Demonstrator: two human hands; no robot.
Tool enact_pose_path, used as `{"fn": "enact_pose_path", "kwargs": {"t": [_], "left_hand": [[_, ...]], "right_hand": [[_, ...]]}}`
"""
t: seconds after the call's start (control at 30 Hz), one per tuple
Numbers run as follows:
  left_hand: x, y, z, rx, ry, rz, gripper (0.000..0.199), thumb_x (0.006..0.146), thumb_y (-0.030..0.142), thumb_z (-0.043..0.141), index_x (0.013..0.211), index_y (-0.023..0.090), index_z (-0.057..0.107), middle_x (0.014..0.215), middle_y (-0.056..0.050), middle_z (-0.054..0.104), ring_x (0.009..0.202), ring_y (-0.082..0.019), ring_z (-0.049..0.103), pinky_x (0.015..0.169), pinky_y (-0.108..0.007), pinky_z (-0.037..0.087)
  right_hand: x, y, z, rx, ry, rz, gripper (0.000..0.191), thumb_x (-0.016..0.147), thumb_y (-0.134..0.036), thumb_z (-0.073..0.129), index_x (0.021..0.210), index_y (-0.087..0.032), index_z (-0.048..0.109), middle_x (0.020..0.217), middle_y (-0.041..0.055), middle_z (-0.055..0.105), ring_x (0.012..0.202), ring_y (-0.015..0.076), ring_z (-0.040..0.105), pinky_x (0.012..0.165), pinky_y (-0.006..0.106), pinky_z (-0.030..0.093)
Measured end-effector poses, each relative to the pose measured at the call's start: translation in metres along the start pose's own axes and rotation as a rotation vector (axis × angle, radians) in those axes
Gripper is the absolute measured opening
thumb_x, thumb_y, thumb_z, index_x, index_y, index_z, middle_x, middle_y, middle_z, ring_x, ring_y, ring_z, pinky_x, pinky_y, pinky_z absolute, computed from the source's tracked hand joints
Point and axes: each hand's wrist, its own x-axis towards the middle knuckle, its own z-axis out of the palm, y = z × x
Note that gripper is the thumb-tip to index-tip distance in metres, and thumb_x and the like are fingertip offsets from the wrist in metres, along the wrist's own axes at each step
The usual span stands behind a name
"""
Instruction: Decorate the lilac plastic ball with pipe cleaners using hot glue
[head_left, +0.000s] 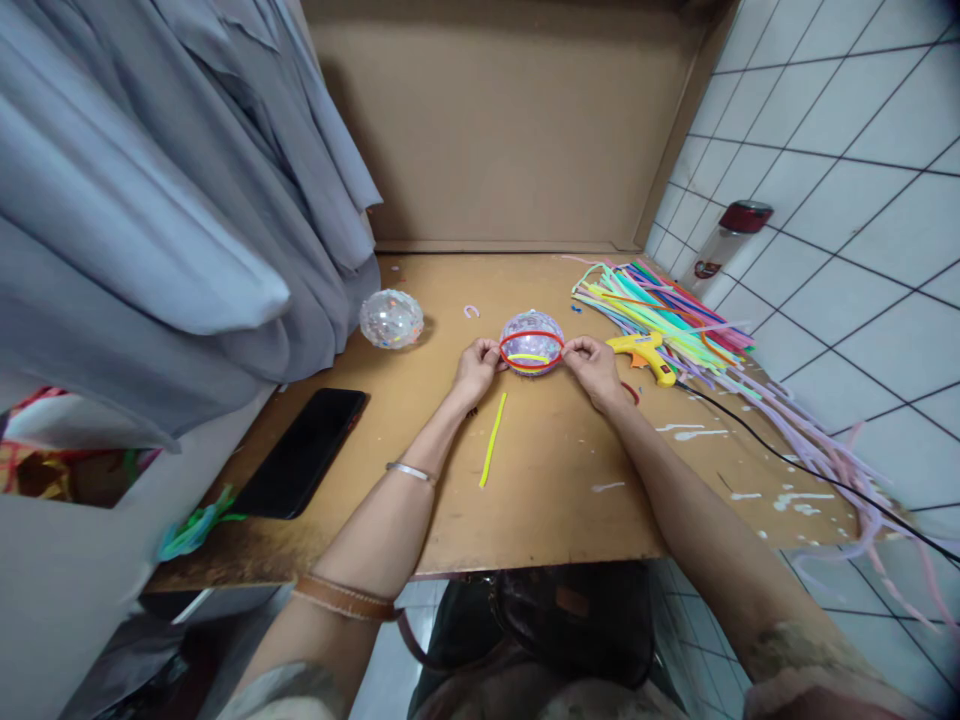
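Observation:
Between my two hands is a red pipe cleaner [531, 335] bent into an oval loop. My left hand [475, 372] pinches its left end and my right hand [592, 369] pinches its right end. The loop lies over or around a clear, purplish ball [532, 321]; I cannot tell which. A yellow curved piece [529, 357] shows on the ball, inside the loop. Just below the ball, a straight yellow pipe cleaner [493, 440] lies on the table. A yellow glue gun [646, 354] rests right beside my right hand.
Many coloured pipe cleaners [660, 305] are heaped at the right, with the glue gun's black cord [780, 455] running past them. Another clear ball [391, 320] and a black phone [301, 453] are on the left. Grey cloth [247, 200] hangs at the left, and a bottle [724, 245] stands back right.

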Motion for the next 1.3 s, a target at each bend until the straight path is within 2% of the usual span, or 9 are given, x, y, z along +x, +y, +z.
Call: {"fn": "enact_pose_path", "kwargs": {"t": [0.57,0.87,1.3], "left_hand": [[-0.0020,0.0030,0.0018,0.007,0.010,-0.003,0.017,0.086,0.014,0.066,0.073,0.016,0.055,0.070,0.003,0.060,0.064,-0.009,0.060,0.074,-0.025,0.056],[-0.0007,0.0023,0.0016,0.018,0.000,0.015,0.021,0.085,0.018,0.071,0.072,0.016,0.054,0.066,0.005,0.057,0.059,-0.005,0.059,0.064,-0.017,0.054],[0.0010,-0.0003,0.0002,0.035,-0.017,0.021,0.020,0.086,0.020,0.071,0.074,0.016,0.055,0.069,0.004,0.058,0.060,-0.006,0.059,0.068,-0.021,0.056]], "right_hand": [[-0.0008,-0.0004,-0.0008,-0.032,0.015,0.021,0.009,0.061,-0.030,0.061,0.063,-0.021,0.060,0.061,-0.0018,0.061,0.059,0.0137,0.050,0.060,0.028,0.040],[0.0015,0.0069,-0.0007,-0.003,0.003,-0.005,0.013,0.061,-0.034,0.062,0.064,-0.021,0.059,0.060,-0.0027,0.059,0.058,0.0127,0.048,0.057,0.026,0.037],[0.0021,0.0055,-0.0008,0.006,0.002,-0.004,0.013,0.060,-0.033,0.062,0.065,-0.021,0.059,0.059,-0.0031,0.058,0.059,0.0132,0.049,0.059,0.027,0.038]]}}
